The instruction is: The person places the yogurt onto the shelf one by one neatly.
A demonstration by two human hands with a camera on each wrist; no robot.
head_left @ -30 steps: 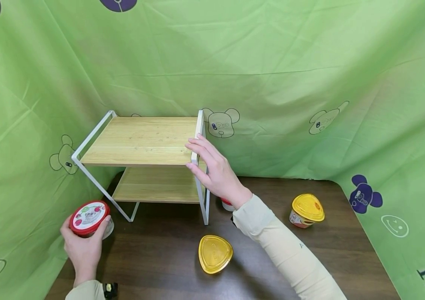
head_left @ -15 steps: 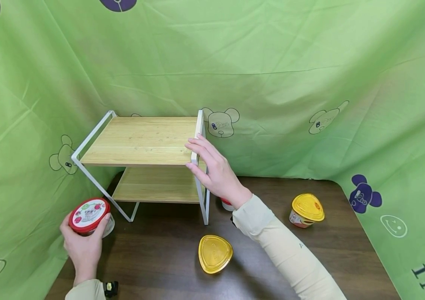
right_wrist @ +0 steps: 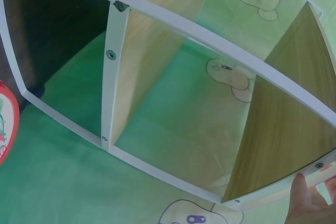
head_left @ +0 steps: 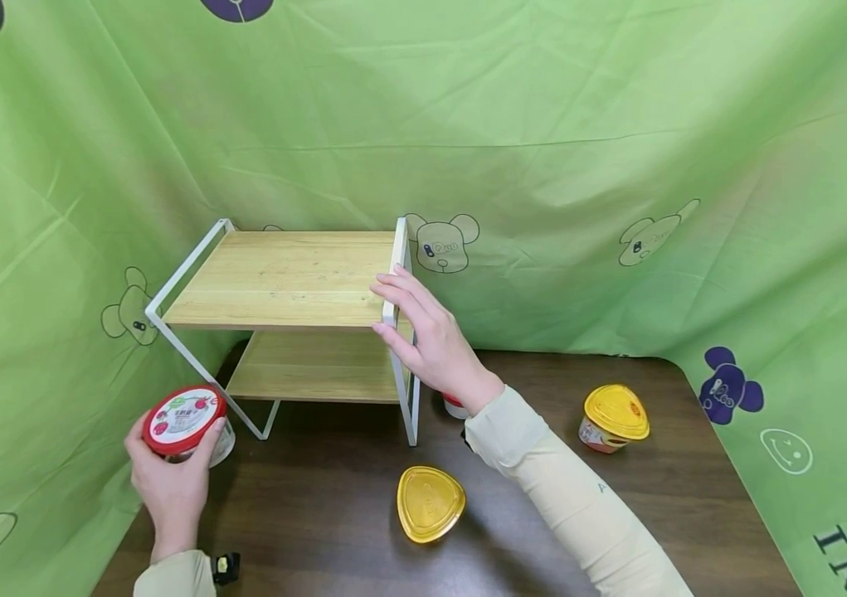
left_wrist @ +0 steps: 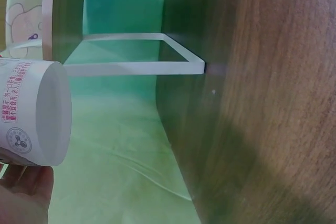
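Observation:
At the left of the head view, my left hand (head_left: 172,489) grips a tub with a red-rimmed lid (head_left: 182,419), fingers and thumb around its sides. The left wrist view shows the tub's white printed side (left_wrist: 31,111) off the table, beside the shelf's frame, with the fingers (left_wrist: 26,182) against it. My right hand (head_left: 438,344) rests with extended fingers on the right white side frame of the two-tier wooden shelf (head_left: 281,278). In the right wrist view its fingers (right_wrist: 310,200) touch the frame at the top board (right_wrist: 286,135).
A yellow-lidded tub (head_left: 430,504) stands in front of the shelf and another (head_left: 613,419) at the right. Partly hidden behind the right wrist is a red-lidded tub (head_left: 455,405). Green printed cloth (head_left: 580,166) surrounds the dark wooden table (head_left: 304,514).
My left hand and its tub have moved slightly up and to the right, closer to the shelf's left leg. The right hand stays at the frame.

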